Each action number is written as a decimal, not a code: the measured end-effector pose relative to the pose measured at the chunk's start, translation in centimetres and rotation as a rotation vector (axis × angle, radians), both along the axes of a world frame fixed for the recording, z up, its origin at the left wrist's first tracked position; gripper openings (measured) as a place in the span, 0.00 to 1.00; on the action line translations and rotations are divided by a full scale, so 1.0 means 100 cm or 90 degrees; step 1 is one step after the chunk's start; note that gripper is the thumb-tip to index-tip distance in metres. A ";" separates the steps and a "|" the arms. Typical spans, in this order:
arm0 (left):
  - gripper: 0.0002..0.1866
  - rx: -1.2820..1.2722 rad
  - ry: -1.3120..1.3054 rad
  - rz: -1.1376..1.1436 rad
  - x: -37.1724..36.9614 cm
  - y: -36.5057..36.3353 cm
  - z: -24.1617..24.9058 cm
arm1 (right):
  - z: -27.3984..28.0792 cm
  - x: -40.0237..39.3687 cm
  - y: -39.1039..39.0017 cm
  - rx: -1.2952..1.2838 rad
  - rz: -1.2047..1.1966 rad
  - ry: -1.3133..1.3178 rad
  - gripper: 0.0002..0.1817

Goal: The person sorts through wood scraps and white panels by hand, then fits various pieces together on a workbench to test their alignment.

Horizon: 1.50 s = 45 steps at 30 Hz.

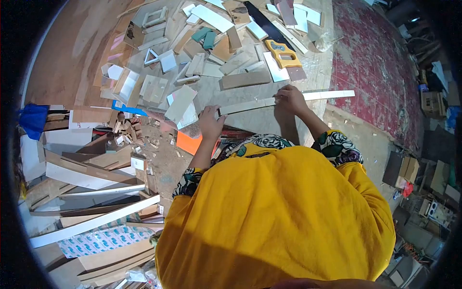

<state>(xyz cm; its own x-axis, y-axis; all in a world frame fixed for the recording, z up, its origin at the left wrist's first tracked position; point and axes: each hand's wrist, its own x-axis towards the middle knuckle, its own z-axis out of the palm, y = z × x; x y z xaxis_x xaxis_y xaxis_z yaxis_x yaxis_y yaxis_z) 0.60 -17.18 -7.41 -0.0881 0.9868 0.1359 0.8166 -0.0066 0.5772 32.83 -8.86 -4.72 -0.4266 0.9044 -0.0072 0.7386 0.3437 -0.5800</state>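
Observation:
A long, narrow pale wooden strip (250, 105) lies crosswise in front of me, its right end reaching past the table over the red surface. My left hand (210, 122) is closed at the strip's left end, where a small dark edge shows by the fingertips. Further right along the strip, my right hand (291, 100) grips it from above with bent fingers. Just beyond the strip rests a flat brown wood block (246, 80). A handsaw with a yellow handle (284, 54) and black blade lies behind my right hand.
Many wood offcuts cover the worktable (317, 62), among them a green block (209, 40) and a white-faced board (211, 18). Left of me, boards and a long white strip (96, 221) are piled up. Boxes (433, 102) and clutter stand far right.

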 end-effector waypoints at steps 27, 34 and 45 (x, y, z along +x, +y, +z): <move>0.19 0.019 0.007 -0.050 -0.002 0.005 0.003 | -0.023 -0.002 -0.038 0.137 -0.075 -0.001 0.22; 0.19 0.024 0.010 -0.053 -0.002 0.002 0.002 | -0.045 0.000 -0.041 0.184 -0.121 0.006 0.16; 0.23 -0.005 0.104 -0.111 0.030 0.019 0.037 | -0.021 0.049 -0.049 0.200 -0.102 -0.024 0.12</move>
<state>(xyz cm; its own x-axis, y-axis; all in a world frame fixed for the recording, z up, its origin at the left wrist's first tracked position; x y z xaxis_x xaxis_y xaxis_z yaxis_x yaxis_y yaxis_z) 3.58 -15.27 -3.68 0.1060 0.9862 0.1271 0.8858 -0.1517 0.4385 37.73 -13.74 -6.84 -0.2834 0.9205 0.2692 0.8167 0.3787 -0.4353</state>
